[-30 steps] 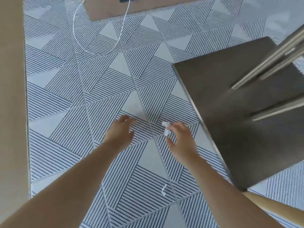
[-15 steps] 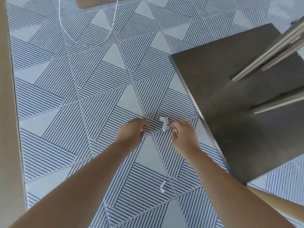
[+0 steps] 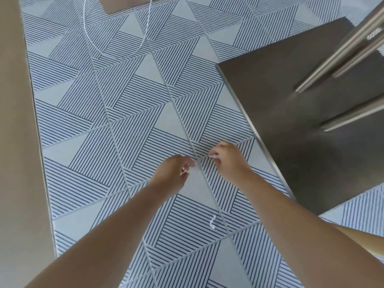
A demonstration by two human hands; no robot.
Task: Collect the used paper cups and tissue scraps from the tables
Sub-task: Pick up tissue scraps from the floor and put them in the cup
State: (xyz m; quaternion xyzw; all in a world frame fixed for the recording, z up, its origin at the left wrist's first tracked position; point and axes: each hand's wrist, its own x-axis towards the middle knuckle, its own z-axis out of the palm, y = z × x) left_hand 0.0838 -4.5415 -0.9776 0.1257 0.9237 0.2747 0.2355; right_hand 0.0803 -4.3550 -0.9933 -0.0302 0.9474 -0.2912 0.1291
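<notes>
Both my hands reach down over the striped floor tiles. My right hand (image 3: pixel 229 161) pinches a small white tissue scrap (image 3: pixel 215 156) between its fingertips. My left hand (image 3: pixel 173 171) is curled, and a small pale bit shows inside its fingers at the palm; I cannot tell what it is. A second white tissue scrap (image 3: pixel 213 222) lies on the floor between my forearms, closer to me. No paper cups are in view.
A dark square metal table base (image 3: pixel 301 132) with steel legs (image 3: pixel 340 53) sits on the floor right of my hands. A beige wall or panel (image 3: pixel 16 142) runs along the left. A thin white cable (image 3: pixel 116 53) loops on the tiles further away, near a brown board (image 3: pixel 124 3).
The tissue scrap is now tucked deeper into my right fingertips. My left hand has come closer to the right and curled its fingers. The view has shifted slightly.
</notes>
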